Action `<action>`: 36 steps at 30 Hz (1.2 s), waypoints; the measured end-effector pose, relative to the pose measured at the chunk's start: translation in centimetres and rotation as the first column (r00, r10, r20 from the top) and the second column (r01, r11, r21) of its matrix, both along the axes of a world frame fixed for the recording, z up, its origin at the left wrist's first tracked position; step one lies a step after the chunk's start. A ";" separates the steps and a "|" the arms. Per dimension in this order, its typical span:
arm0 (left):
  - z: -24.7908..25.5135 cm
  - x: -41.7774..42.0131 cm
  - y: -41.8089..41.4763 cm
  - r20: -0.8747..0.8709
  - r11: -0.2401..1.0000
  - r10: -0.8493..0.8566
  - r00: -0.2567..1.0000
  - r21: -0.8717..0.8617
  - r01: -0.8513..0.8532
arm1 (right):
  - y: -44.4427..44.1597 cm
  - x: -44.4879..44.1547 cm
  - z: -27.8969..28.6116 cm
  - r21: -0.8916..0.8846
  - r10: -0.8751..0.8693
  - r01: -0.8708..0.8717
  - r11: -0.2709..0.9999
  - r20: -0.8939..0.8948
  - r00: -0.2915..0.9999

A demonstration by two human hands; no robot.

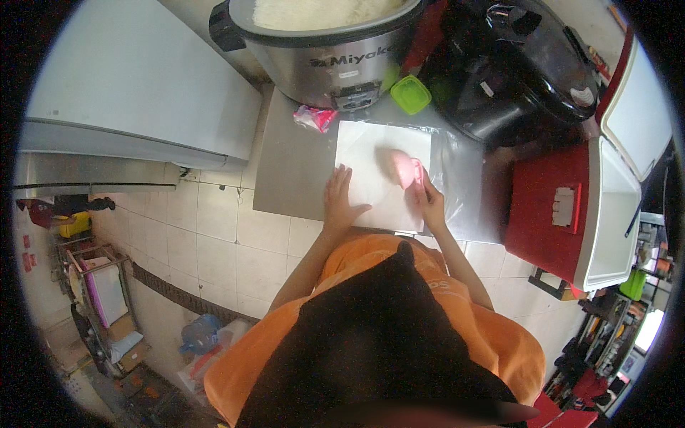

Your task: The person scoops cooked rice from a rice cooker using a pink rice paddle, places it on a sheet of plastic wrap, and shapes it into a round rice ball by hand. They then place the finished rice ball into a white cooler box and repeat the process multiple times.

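Note:
My right hand [432, 204] grips the handle of a pink plastic rice scoop [402, 167], its rounded bowl tipped over a white sheet of paper [364, 147]. Whether anything is inside the bowl cannot be seen. My left hand [339, 200] lies spread on the sheet's left edge, thumb apart from the fingers, holding nothing. The paper rests on a metal tabletop [291, 176]. Behind it stands a large Miyako rice cooker [299, 64], uncovered, with white cooked rice [321, 15] in it.
A green plastic container [411, 94] and a pink-and-white packet [316, 117] sit near the cooker. Clear plastic film [452, 182] lies right of the paper. Farther right are a glossy black vessel [508, 120] and a red cooler box [546, 198] with its lid up. A white cabinet [144, 80] stands left.

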State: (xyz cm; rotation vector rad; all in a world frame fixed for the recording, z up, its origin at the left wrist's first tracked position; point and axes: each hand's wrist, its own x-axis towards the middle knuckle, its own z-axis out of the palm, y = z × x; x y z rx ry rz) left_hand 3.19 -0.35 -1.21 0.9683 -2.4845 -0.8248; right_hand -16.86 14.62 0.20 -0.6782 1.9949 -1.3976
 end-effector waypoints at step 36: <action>-0.1 -5.7 0.3 -0.643 0.889 0.389 0.660 0.449 -0.087 | 1.2 5.4 1.9 0.104 0.407 -0.445 0.889 -0.624 0.667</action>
